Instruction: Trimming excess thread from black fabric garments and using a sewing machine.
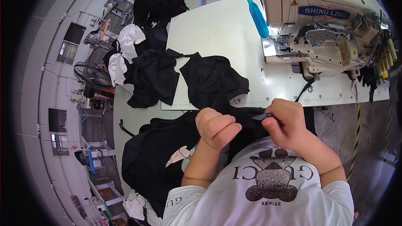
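The black fabric piece (217, 83) is draped over the near edge of the white table (217, 29), in front and to the left of the sewing machine (326, 21), and its lower part is gathered between the two hands. The left hand (217, 126) is closed into a fist, its grip clamped on a fold of the fabric just below the table edge. The right hand (287, 123) is held beside it, nearer the sewing machine, with thumb and fingers pinched together on a small dark edge of the same fabric (264, 117); whether a separate tool is held there cannot be told. A blue-handled tool (257, 16) is seen hanging at the left side of the sewing machine. A second black garment (153, 77) is laid over the left edge of the table, well to the left of the sewing machine, and a larger heap of black cloth (155, 159) is noted below it, beside the left forearm. White fabric pieces (127, 42) are stacked further left of the machine.
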`<state>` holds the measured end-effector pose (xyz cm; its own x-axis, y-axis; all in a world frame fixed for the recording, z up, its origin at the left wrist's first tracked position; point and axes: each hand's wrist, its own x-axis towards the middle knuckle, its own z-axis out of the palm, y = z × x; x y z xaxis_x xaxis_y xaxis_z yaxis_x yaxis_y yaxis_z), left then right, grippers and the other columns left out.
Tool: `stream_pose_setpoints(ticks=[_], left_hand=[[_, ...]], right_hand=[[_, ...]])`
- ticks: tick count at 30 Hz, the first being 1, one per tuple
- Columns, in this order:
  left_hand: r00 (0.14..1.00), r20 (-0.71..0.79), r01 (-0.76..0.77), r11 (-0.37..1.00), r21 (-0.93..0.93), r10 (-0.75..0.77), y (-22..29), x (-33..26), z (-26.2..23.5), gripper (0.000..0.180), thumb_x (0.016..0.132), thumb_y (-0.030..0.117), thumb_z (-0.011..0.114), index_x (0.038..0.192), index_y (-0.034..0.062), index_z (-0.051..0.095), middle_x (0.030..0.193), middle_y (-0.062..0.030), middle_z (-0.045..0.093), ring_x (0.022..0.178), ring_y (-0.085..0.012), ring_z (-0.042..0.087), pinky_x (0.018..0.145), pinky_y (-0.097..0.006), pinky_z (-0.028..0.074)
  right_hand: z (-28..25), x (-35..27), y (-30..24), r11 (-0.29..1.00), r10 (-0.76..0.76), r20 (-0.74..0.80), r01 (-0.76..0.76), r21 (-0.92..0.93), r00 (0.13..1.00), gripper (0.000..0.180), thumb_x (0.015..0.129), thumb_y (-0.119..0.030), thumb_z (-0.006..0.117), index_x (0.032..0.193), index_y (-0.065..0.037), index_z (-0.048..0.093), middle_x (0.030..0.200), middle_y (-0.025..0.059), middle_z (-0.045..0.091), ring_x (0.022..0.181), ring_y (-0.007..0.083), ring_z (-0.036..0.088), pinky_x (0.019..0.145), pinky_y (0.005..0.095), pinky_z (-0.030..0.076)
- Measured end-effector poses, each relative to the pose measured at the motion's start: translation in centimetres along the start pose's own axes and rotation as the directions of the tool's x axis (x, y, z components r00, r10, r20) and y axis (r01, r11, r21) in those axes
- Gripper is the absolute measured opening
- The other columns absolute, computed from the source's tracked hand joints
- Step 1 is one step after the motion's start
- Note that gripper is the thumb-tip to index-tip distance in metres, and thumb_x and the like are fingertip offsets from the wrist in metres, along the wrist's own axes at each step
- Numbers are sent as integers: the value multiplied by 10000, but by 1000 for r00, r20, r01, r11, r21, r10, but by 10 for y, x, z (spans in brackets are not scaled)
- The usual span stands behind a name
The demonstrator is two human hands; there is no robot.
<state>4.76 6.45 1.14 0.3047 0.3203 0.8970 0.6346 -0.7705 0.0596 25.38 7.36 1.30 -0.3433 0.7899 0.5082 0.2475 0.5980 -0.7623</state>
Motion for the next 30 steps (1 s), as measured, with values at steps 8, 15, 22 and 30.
stream_pose_setpoints(ticks=[8,15,22,30], left_hand=[[980,151,109,983,149,-131,6,16,0,281,568,7,718,820,130,699,762,-17,571,547,-166,501,480,-275,370],[542,677,839,277,-468,-498,0,14,-14,334,956,296,552,912,-34,575,797,-11,492,695,-98,424,629,-220,350],[382,679,854,-41,-518,-627,4,6,-15,378,954,350,551,887,-22,558,787,30,448,692,-64,365,626,-202,301],[434,637,856,71,-512,-638,13,24,-16,342,959,270,556,919,-64,618,818,-5,518,732,-83,424,654,-217,328]], right_hand=[[15,2,7,953,100,32,-105,285,994,259,713,-57,747,934,-14,617,739,89,547,611,231,525,569,284,424],[0,26,13,734,402,324,-513,445,856,43,861,-47,627,872,-8,641,714,-31,567,633,41,437,570,216,361],[5,27,12,986,65,-59,-55,158,996,397,880,-391,617,1037,-26,626,714,78,529,610,206,518,573,280,408],[1,11,3,996,-40,-25,38,-76,999,307,824,-329,669,886,-32,625,627,54,487,514,213,508,476,314,396]])
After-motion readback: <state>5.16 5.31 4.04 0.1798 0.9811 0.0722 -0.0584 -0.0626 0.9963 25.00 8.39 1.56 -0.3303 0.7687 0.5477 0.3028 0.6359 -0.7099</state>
